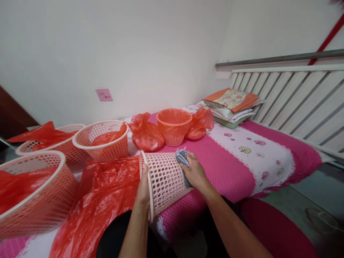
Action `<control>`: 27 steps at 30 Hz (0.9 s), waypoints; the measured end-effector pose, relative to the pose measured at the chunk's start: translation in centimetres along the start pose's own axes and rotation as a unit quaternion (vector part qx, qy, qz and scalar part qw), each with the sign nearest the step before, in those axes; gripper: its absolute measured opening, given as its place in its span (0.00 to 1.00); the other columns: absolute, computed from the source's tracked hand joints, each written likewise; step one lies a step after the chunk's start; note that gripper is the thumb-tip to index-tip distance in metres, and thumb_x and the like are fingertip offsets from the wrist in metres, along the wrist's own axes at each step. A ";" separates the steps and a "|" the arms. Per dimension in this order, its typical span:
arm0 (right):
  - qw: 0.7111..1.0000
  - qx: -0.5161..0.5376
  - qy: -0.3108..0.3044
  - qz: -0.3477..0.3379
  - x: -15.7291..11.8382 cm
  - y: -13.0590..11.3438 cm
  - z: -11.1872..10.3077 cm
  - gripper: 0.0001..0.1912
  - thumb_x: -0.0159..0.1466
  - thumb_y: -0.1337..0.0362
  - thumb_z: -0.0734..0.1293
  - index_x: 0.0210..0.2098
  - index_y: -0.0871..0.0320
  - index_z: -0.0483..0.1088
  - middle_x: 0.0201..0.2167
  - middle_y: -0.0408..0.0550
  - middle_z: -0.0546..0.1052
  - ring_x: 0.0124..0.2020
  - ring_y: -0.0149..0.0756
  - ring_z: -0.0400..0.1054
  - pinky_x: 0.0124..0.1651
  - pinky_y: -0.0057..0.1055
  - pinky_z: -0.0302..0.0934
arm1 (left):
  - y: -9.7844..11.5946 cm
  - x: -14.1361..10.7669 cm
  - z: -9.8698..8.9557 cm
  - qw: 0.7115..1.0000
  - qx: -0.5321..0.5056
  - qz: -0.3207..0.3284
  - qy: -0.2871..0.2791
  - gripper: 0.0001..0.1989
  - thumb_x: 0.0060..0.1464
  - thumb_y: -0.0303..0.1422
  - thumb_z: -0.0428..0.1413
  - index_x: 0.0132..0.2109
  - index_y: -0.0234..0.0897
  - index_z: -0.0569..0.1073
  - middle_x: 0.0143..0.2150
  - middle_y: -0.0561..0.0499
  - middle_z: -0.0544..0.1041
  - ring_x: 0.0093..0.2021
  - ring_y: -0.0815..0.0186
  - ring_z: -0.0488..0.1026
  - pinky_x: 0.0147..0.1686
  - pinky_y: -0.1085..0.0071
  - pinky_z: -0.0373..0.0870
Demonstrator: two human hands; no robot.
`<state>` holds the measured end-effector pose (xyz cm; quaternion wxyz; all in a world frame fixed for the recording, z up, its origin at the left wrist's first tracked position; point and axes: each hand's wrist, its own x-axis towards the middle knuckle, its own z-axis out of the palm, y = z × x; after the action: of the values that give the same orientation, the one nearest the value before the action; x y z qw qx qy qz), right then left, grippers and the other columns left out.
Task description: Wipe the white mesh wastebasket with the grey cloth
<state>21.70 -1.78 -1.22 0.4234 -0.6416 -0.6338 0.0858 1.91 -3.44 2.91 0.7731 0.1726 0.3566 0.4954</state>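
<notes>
A pale pink perforated plastic basket (165, 179) lies on its side at the bed's front edge, its wide rim facing left. My left hand (144, 188) grips that rim, thumb on the outer side and the other fingers hidden inside. Bunched in my right hand (196, 170) is a grey cloth (182, 157) with a whitish edge, pressed against the basket near its base. A crumpled red plastic bag (104, 193) spreads over the bed just left of the basket.
Several baskets with red bags stand at left, including a round one (100, 138). Behind are two tied red bags and a small lined basket (174, 123). Folded bedding (233, 104) is stacked by the white bed rail (290, 93). A dark red stool (274, 229) stands at lower right.
</notes>
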 end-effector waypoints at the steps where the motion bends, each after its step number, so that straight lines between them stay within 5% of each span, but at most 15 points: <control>1: 1.000 0.002 -0.004 -0.001 0.1 -0.5 0.1 0.09 0.65 0.67 0.63 0.45 0.56 0.69 0.47 0.52 0.71 0.50 0.44 0.69 0.55 0.41 0.64 | 0.0 0.1 0.0 1.000 -0.004 0.000 -0.007 0.33 0.65 0.52 0.50 0.66 0.35 0.70 0.58 0.34 0.79 0.60 0.46 0.76 0.61 0.50 0.70; 7: 0.998 0.047 -0.021 -0.040 0.9 -3.4 1.0 0.06 0.65 0.67 0.65 0.43 0.55 0.70 0.44 0.48 0.70 0.46 0.40 0.67 0.52 0.37 0.63 | -0.2 0.7 -0.7 0.997 -0.037 0.011 -0.064 0.33 0.65 0.54 0.49 0.68 0.39 0.68 0.60 0.37 0.78 0.63 0.47 0.73 0.62 0.50 0.68; 12: 0.994 0.086 -0.039 -0.050 1.3 -6.6 1.7 0.18 0.65 0.70 0.64 0.55 0.56 0.67 0.49 0.51 0.70 0.50 0.41 0.66 0.55 0.39 0.62 | -0.1 1.1 -1.1 0.993 -0.057 -0.008 -0.102 0.35 0.66 0.54 0.47 0.70 0.36 0.65 0.62 0.35 0.76 0.64 0.48 0.72 0.66 0.50 0.64; 18: 0.988 0.092 -0.101 -0.072 1.6 -9.8 2.0 0.08 0.65 0.71 0.64 0.43 0.55 0.69 0.46 0.48 0.69 0.46 0.38 0.67 0.52 0.35 0.63 | 0.1 1.2 -1.1 0.994 -0.057 0.003 -0.089 0.34 0.68 0.52 0.44 0.71 0.36 0.64 0.60 0.37 0.78 0.62 0.49 0.74 0.65 0.52 0.65; 27: 0.982 0.059 -0.153 -0.091 1.3 -12.2 1.4 0.06 0.65 0.73 0.62 0.36 0.55 0.67 0.45 0.46 0.67 0.40 0.35 0.65 0.46 0.32 0.61 | 0.1 1.4 -1.2 0.997 -0.067 0.012 -0.046 0.31 0.69 0.51 0.43 0.69 0.37 0.66 0.57 0.40 0.81 0.60 0.51 0.76 0.62 0.55 0.70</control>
<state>12.02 -2.04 6.42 0.3640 -0.5343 -0.7410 0.1812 1.34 -2.30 1.63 0.7924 0.1468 0.2846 0.5192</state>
